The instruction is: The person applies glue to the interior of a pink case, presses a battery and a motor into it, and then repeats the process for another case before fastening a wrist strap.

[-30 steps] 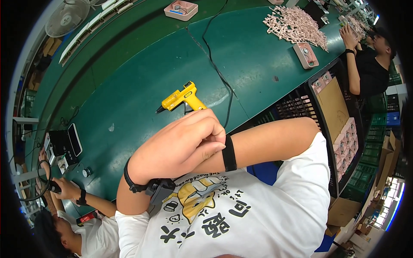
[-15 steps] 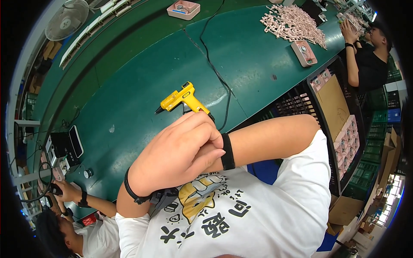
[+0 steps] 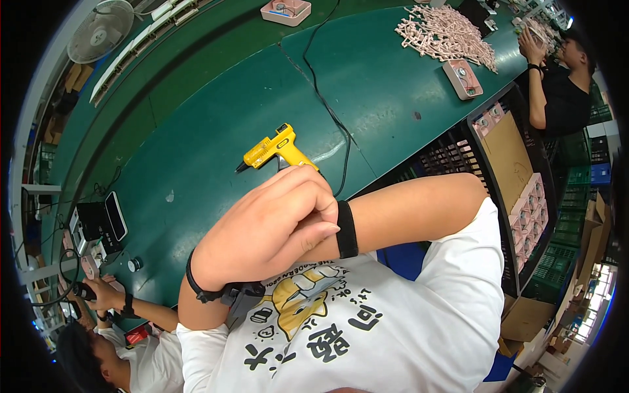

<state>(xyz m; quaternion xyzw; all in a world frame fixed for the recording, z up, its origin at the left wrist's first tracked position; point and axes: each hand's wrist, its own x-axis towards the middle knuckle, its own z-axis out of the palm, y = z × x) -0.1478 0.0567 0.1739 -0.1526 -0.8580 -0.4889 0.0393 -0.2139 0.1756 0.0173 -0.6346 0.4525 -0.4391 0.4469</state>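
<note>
My left hand (image 3: pixel 265 226) lies across my right wrist, its fingers curled and its thumb pressed in beside the black wristband (image 3: pixel 347 229). My right forearm (image 3: pixel 413 206) comes in from the right. The right hand itself is hidden behind the left one, so its fingers do not show. Another black band with a dark device (image 3: pixel 242 291) is strapped at my left wrist. Just beyond my hands, a yellow hot glue gun (image 3: pixel 272 147) lies on its side on the green table (image 3: pixel 196 177), its nozzle towards the left and its handle end near my knuckles.
A black cable (image 3: pixel 318 85) runs over the table. Far right are a heap of pink parts (image 3: pixel 445 33) and a pink tray (image 3: pixel 462 80). A black crate (image 3: pixel 485 164) holds pink pieces. Co-workers sit at left (image 3: pixel 131 354) and right (image 3: pixel 560 92); another pink tray (image 3: pixel 286 11) lies far off.
My left thumb and fingers have shifted very slightly left beside the wristband. The far pink tray has slid a little to the right. The left co-worker's hands have moved slightly.
</note>
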